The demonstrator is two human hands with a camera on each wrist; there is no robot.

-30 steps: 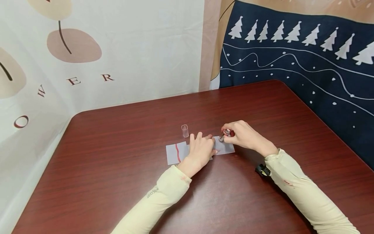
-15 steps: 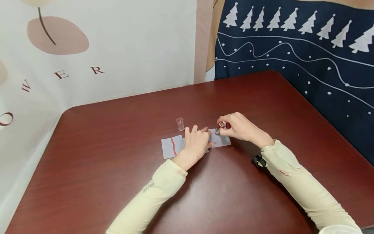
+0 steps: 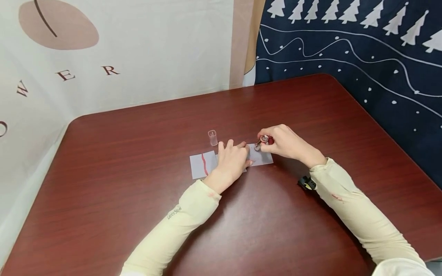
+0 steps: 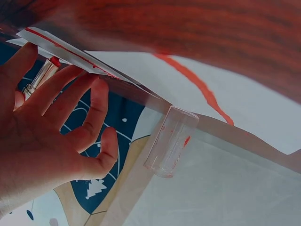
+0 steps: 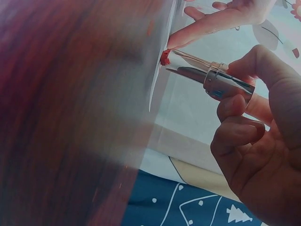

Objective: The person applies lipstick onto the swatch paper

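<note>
My right hand (image 3: 288,142) grips a silver lipstick (image 5: 211,77) between thumb and fingers. In the right wrist view its red tip touches or nearly touches the white paper (image 3: 264,158). My left hand (image 3: 230,163) rests on the papers with fingers spread, its fingertips close to the lipstick tip. Beneath that hand, part of the paper is hidden. Left of it shows another white paper piece (image 3: 197,166) carrying a wavy red stroke. A clear lipstick cap (image 4: 171,141) with red smears stands on the table just beyond the left fingers.
The dark red wooden table (image 3: 138,138) extends on all sides of the papers. A white printed curtain (image 3: 155,50) hangs behind it, and a navy curtain with tree shapes (image 3: 345,53) hangs at the right. A black strap device (image 3: 306,183) sits at my right wrist.
The head view has shifted, so the table and hands appear higher in it. My left hand stays on the papers, and the right still holds the lipstick at nearly the same spot.
</note>
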